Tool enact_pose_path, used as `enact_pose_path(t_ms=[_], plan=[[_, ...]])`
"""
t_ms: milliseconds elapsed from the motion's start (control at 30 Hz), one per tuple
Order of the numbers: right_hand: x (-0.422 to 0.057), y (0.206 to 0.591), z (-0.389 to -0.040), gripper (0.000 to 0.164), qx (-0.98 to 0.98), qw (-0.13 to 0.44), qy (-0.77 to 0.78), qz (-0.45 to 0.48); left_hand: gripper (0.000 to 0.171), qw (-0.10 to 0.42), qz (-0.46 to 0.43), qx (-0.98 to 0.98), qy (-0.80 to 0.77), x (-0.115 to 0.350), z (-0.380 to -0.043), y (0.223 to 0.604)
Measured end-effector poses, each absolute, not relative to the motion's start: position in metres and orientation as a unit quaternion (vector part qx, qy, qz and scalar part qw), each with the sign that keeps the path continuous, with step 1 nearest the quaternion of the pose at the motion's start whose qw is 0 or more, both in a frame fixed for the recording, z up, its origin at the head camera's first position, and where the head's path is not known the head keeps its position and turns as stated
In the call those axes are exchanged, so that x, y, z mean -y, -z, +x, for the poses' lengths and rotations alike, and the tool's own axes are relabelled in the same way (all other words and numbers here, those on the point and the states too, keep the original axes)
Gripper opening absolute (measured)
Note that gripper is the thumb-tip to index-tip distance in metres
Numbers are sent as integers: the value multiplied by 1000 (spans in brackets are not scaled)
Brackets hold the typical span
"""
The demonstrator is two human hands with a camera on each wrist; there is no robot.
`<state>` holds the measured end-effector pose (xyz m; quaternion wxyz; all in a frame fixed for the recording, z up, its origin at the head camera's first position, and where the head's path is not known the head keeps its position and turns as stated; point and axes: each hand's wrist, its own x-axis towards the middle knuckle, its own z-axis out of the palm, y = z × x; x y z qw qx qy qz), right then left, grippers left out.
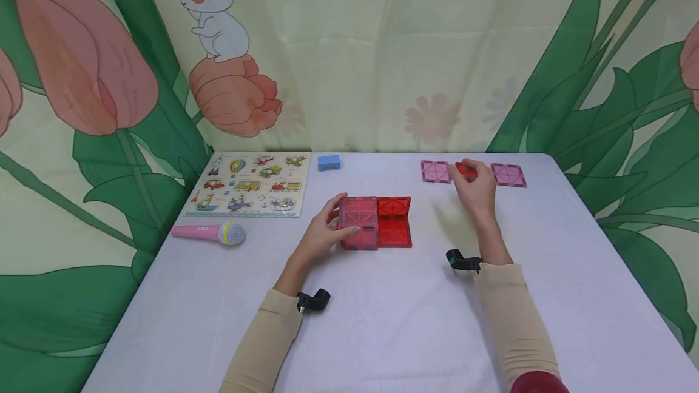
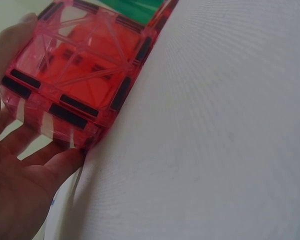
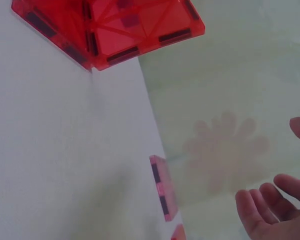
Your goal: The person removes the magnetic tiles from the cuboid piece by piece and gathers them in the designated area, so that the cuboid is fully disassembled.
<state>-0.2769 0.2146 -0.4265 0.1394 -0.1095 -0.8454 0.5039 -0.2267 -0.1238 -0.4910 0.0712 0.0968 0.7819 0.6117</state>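
My left hand (image 1: 315,236) holds the left side of a box of translucent pink magnetic tiles (image 1: 358,238), thumb in front and fingers behind. Joined to its right are red magnetic tiles (image 1: 395,233), one lying flat on the table and one standing at the back. In the left wrist view, red shows through the clear pink face (image 2: 82,52). At the back right, my right hand (image 1: 478,191) hovers by a loose red tile (image 1: 466,170), partly covering it. The right wrist view shows that hand's thumb and fingers (image 3: 272,205) spread apart with nothing between them.
Two pink tiles (image 1: 435,171) (image 1: 509,175) lie either side of the loose red one. A blue block (image 1: 329,162) stands at the back. On the left are a vehicle picture puzzle board (image 1: 248,184) and a pink toy microphone (image 1: 207,233). A dark red round object (image 1: 539,382) shows at the bottom edge.
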Motion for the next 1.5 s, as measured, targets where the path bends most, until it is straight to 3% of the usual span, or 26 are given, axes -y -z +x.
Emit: enact_pose_path(t_ms=[733, 1133, 1500], plan=[[-187, 437, -273, 62, 856, 70, -506, 76, 89, 99, 89, -785, -605, 123, -224, 483], [-175, 447, -275, 58, 864, -30, -491, 106, 88, 74, 88, -787, -606, 124, -227, 493], [-168, 456, -274, 50, 877, -77, -457, 129, 88, 98, 82, -786, -604, 124, -228, 490]])
